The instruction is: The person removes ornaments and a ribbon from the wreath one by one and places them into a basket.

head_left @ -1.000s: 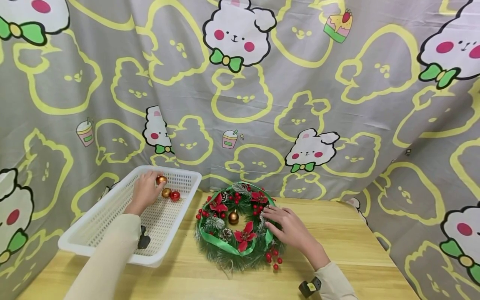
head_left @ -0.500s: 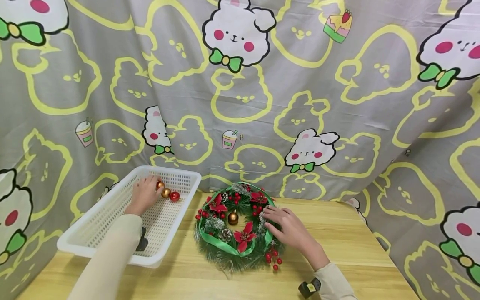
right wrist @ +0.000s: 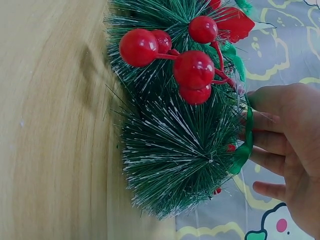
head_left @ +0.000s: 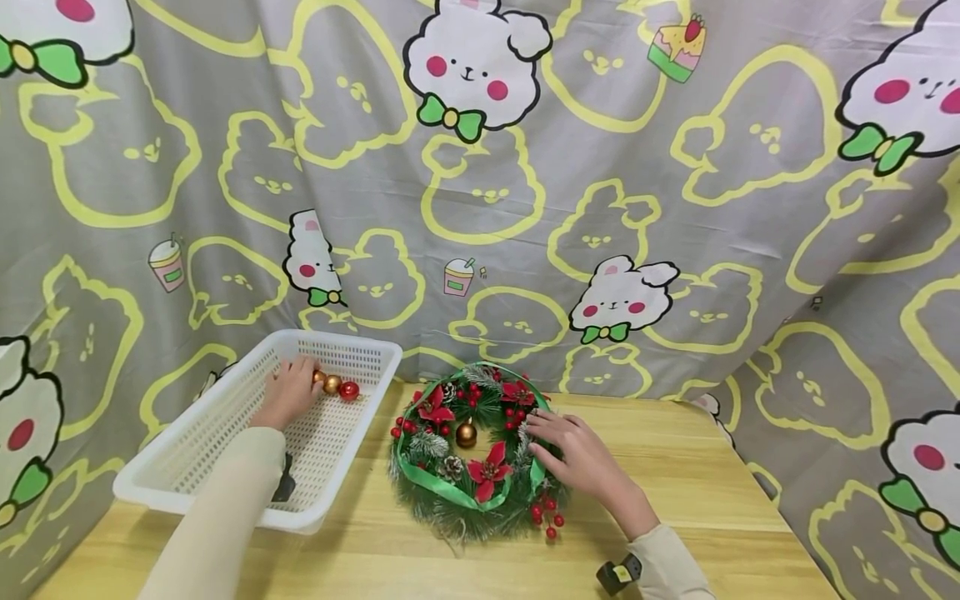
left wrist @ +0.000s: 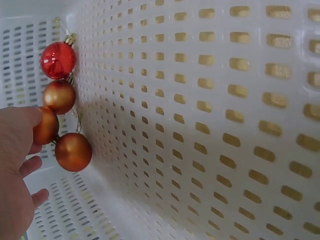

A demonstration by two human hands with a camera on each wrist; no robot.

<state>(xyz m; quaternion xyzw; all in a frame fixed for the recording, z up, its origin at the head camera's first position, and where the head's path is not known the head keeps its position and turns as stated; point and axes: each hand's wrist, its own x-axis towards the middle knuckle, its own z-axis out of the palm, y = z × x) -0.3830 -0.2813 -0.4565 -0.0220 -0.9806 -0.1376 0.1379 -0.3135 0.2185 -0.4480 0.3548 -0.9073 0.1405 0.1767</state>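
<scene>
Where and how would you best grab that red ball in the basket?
I'd pinch the red ball by its round body, probably from above, fingers on its near and far sides. The basket has an open top and raised walls, and a gold ball crowds the red one's left in the head view. The small cap looks harder to grip.

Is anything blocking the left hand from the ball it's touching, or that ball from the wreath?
Nothing visible separates the left hand from the copper-coloured ball: they touch. Towards the wreath, a gold ball and a red ball come first, then the side wall of the white basket.
</scene>
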